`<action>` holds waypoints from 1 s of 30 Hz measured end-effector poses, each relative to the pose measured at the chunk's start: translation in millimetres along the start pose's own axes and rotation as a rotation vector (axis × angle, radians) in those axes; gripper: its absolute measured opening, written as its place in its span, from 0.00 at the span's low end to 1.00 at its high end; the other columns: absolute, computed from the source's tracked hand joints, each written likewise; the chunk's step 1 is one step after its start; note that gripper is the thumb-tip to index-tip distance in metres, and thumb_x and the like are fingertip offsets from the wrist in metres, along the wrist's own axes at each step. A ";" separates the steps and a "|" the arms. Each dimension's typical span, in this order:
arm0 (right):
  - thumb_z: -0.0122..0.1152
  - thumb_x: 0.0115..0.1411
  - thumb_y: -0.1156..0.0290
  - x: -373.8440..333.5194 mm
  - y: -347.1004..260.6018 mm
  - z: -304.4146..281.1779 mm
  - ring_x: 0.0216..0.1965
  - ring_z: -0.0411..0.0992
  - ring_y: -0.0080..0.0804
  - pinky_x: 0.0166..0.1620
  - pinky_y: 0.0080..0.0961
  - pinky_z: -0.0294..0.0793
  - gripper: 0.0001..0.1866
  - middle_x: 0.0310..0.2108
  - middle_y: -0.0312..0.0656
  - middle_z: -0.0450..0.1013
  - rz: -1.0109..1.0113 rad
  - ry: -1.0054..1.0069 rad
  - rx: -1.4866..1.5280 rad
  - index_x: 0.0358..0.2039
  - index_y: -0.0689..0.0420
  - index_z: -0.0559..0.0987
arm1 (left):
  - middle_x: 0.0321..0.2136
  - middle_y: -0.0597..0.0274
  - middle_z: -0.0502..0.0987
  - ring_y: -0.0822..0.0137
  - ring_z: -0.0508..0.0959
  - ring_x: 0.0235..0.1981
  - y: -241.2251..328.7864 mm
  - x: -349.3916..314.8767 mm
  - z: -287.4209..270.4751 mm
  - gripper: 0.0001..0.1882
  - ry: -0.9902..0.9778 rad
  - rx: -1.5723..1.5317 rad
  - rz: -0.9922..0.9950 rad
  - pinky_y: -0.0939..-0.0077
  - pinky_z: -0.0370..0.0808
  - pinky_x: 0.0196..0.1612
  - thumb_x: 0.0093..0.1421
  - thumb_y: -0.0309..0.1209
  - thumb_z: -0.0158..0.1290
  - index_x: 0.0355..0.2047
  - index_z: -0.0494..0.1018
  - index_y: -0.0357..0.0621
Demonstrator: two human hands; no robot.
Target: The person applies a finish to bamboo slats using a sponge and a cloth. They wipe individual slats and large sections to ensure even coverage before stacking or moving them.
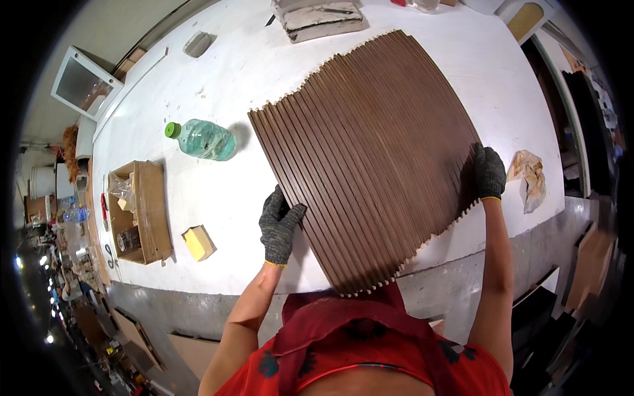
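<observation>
A wide sheet of narrow dark brown slats [376, 152], lying side by side with small pale pegs at their ends, is held over the white table. Its ends form a stepped, uneven line. My left hand [279, 228], in a dark grey knitted glove, grips the left edge with the thumb on top; some fingers are hidden beneath. At the right edge, my gloved right hand [489, 173] is closed on the slats, its thumb out of sight. Part of the sheet's near end overhangs the table's front edge, above my dark red apron [343, 323].
On the white table [218, 231] are a clear bottle with a green cap [206, 140], a yellow block [197, 243] and a cardboard box [155, 211] of odds and ends. A crumpled stained cloth [528, 178] lies at right, a wrapped grey stack [320, 20] at the back.
</observation>
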State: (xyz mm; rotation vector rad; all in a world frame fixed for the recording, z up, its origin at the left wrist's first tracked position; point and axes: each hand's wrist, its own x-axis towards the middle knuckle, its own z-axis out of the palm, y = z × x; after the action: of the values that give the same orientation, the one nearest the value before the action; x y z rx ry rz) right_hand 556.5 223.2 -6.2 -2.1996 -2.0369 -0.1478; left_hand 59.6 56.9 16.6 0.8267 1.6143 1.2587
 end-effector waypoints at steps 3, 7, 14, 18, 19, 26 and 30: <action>0.38 0.69 0.51 -32.1 -8.6 -4.3 0.38 0.72 0.57 0.42 0.51 0.70 0.25 0.32 0.56 0.74 -0.006 -0.029 0.007 0.35 0.59 0.77 | 0.50 0.51 0.77 0.65 0.77 0.48 0.5 27.0 -16.4 0.31 0.006 0.004 0.009 0.72 0.75 0.53 0.55 0.21 0.63 0.59 0.66 0.32; 0.39 0.70 0.58 -115.0 -18.6 -26.2 0.37 0.71 0.55 0.40 0.48 0.71 0.21 0.32 0.53 0.73 0.008 0.028 -0.002 0.33 0.59 0.75 | 0.49 0.47 0.78 0.63 0.78 0.48 20.8 84.0 -23.2 0.27 -0.100 0.217 0.126 0.71 0.74 0.53 0.58 0.30 0.60 0.56 0.70 0.30; 0.45 0.67 0.58 -249.2 -57.4 -78.2 0.37 0.74 0.49 0.42 0.42 0.71 0.20 0.34 0.50 0.77 0.274 -0.128 0.407 0.33 0.58 0.82 | 0.43 0.44 0.80 0.52 0.80 0.44 74.7 166.9 21.5 0.28 -0.315 0.632 0.338 0.65 0.73 0.50 0.58 0.47 0.54 0.50 0.76 0.38; 0.56 0.66 0.65 -286.0 -81.8 -77.0 0.32 0.71 0.24 0.35 0.25 0.72 0.13 0.30 0.37 0.75 0.644 -0.189 0.972 0.37 0.63 0.79 | 0.42 0.48 0.81 0.49 0.79 0.44 98.2 209.7 63.3 0.28 -0.412 0.810 0.392 0.61 0.73 0.50 0.58 0.52 0.50 0.46 0.79 0.41; 0.57 0.66 0.64 -291.4 -100.0 -85.3 0.32 0.70 0.19 0.34 0.22 0.71 0.14 0.30 0.34 0.74 0.660 -0.159 1.083 0.38 0.63 0.79 | 0.41 0.48 0.81 0.49 0.79 0.44 99.3 225.0 75.4 0.28 -0.461 0.857 0.410 0.61 0.73 0.50 0.57 0.53 0.49 0.45 0.79 0.42; 0.56 0.66 0.65 -275.6 -190.3 -118.5 0.33 0.73 0.23 0.34 0.23 0.76 0.15 0.35 0.37 0.77 0.810 -0.771 1.392 0.47 0.61 0.77 | 0.45 0.48 0.79 0.48 0.77 0.47 132.1 296.5 152.0 0.28 -0.525 1.005 0.659 0.60 0.71 0.53 0.60 0.55 0.48 0.48 0.78 0.45; 0.58 0.61 0.69 -245.4 -190.1 -97.1 0.32 0.75 0.43 0.35 0.36 0.77 0.16 0.35 0.46 0.76 -0.011 -0.808 0.986 0.49 0.54 0.78 | 0.49 0.48 0.77 0.46 0.74 0.51 114.2 302.9 164.4 0.29 -0.375 0.896 0.666 0.57 0.69 0.55 0.61 0.54 0.48 0.50 0.75 0.44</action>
State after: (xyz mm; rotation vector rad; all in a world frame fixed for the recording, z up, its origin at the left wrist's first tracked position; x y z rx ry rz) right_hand 350.0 -20.4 55.4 -1.6503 -1.7266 1.5847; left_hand 97.3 417.3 39.5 2.1474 1.6128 0.6462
